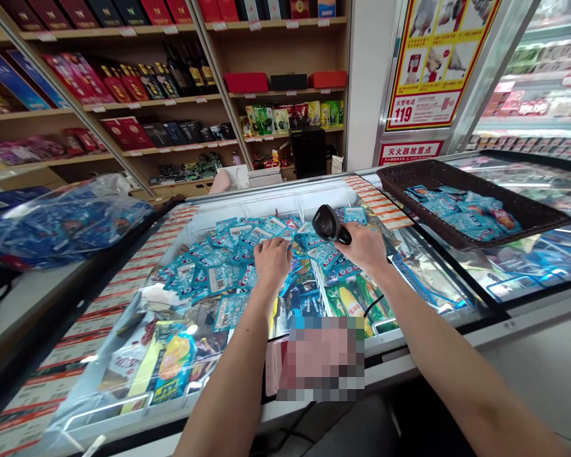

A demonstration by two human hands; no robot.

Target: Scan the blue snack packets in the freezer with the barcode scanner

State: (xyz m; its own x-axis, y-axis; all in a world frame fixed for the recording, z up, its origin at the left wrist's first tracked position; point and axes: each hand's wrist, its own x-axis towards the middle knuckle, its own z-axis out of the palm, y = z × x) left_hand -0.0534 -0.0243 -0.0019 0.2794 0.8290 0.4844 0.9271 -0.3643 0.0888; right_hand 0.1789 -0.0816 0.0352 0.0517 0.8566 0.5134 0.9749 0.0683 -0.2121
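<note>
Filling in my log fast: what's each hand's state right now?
Left hand: over the blue packets; whether it grips one cannot be told.
Right hand: closed, holding the black scanner.

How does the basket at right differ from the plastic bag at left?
The basket is dark brown and opaque; the plastic bag is see-through. The basket keeps a firm, straight-sided shape, whereas the plastic bag is crumpled and bulging. Both appear to hold blue packets.
</note>
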